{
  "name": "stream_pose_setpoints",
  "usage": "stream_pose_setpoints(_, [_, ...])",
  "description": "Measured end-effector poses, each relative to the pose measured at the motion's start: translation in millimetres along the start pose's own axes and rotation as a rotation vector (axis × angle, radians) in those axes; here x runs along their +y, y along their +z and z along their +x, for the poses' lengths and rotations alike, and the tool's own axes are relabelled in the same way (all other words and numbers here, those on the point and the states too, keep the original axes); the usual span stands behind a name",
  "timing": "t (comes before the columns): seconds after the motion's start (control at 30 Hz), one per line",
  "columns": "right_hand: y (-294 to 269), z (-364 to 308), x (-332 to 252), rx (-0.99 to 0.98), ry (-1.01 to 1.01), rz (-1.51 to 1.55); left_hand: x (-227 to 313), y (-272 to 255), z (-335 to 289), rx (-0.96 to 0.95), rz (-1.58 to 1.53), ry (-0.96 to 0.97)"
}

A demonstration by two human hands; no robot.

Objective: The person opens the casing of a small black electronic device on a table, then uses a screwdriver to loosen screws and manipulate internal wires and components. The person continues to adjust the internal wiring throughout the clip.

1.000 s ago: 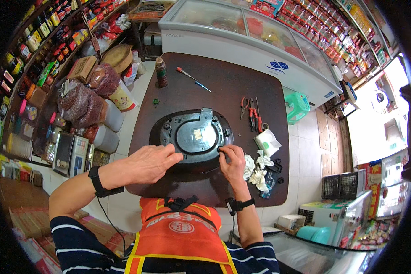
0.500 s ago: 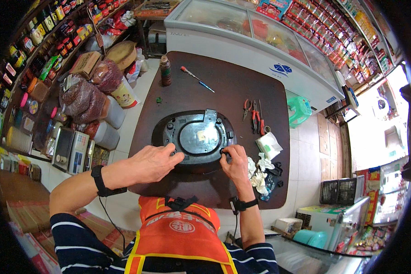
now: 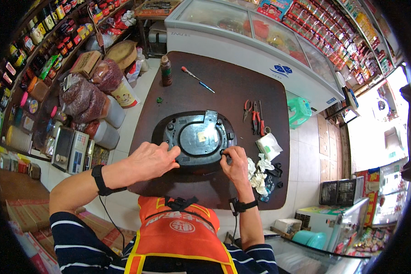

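My left hand (image 3: 154, 158) loosely curled at near-left edge of black appliance (image 3: 199, 138). Right hand (image 3: 235, 162), fingers bunched, at near-right edge. Can't tell whether either grips anything.

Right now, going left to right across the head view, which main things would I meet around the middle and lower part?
Silver-and-white weighing scale → black oval plastic appliance → crumpled white tissues → pale green plastic stool → black plastic crate.

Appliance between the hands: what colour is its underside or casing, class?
Black; the appliance shows best in the head view.
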State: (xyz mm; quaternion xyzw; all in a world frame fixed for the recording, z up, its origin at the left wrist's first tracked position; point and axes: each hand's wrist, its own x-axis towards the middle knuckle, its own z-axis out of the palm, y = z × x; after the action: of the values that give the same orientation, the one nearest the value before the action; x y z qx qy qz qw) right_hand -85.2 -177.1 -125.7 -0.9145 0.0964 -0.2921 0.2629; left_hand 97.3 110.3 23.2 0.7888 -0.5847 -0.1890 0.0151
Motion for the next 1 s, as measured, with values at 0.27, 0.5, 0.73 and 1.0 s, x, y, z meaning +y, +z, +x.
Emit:
stream_pose_setpoints(0.27, [1.2, 3.1, -0.8, -0.01, 0.013, 0.003, 0.7, 4.7, 0.1, 0.038, -0.04, 0.115])
stream_pose_setpoints(0.5, [1.4, 3.0, -1.0, -0.012, 0.021, -0.003, -5.3, 0.5, -3.2, 0.238, -0.099, 0.226])
stream_pose_setpoints(0.73, [3.3, 4.1, -1.4, 0.008, 0.022, -0.002, -2.3, 5.4, 0.3, 0.026, 0.026, -0.009])
stream_pose_setpoints(1.0, [6.3, 0.6, 1.1, 0.008, 0.034, 0.006, -5.9, 11.8, -5.6, 0.08, 0.007, 0.046])
